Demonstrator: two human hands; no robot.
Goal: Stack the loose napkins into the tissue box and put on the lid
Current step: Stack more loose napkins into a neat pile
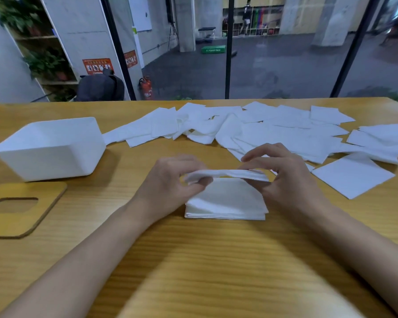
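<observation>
Head cam, centre: my left hand (170,180) & right hand (283,177) each pinch a white paper napkin (228,173) above the small napkin stack (225,203). Looks mid-stacking; next, lay it flush. White plastic tissue box (48,152) sits mid-left.

Left frame edge clips the lid (14,223); loose napkins (285,134) run off the right edge. Far edge of the stack (225,203) sits behind the held napkin (225,173); sheet count unreadable. Near surface (205,283) is motion-blurred.
</observation>
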